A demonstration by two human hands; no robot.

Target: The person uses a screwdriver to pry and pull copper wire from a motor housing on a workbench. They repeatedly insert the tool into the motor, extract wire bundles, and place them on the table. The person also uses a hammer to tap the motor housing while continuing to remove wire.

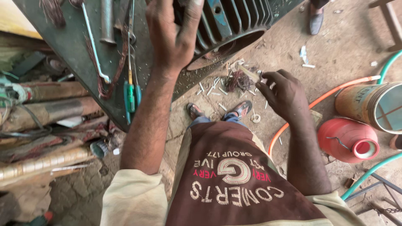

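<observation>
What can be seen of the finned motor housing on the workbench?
The finned motor housing is a blue-grey cast-metal shell with parallel ribs along its side, paint worn and grimy. It lies at the edge of the dark green workbench, its round open end tilted toward the dirt floor and showing a rusty inner rim. The left hand rests on its ribs. The right hand is apart from it, pinching a small pale strip.

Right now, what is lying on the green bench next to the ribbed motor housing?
On the green bench lie a bent metal rod, green-handled pliers and strands of reddish copper wire. The left hand rests on the ribbed motor housing, covering the bench beneath it.
</observation>
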